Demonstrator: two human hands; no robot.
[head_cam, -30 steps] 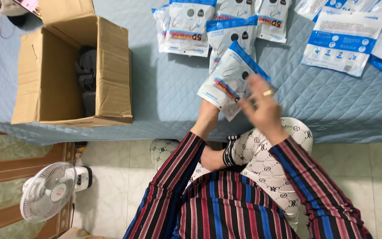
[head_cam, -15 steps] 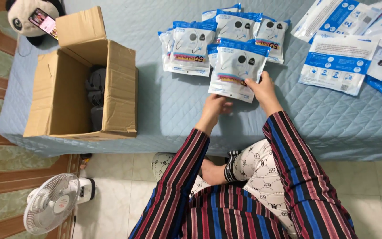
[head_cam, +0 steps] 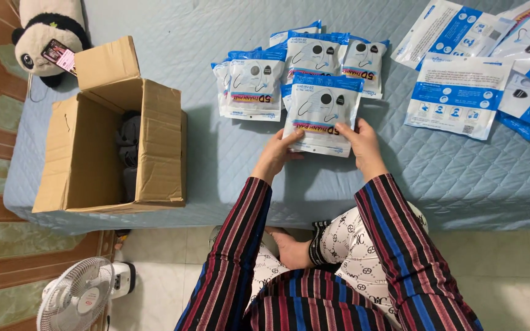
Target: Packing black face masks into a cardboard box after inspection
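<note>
On the blue quilted bed (head_cam: 154, 55), seen from the head camera, the left hand (head_cam: 275, 153) and the right hand (head_cam: 363, 144) each pinch one near corner of a single mask packet (head_cam: 323, 113). It lies flat, its long axis running away from the person, overlapping the near edge of a pile of about five similar packets (head_cam: 277, 76). One open cardboard box (head_cam: 93, 153) stands well apart at the left.
</note>
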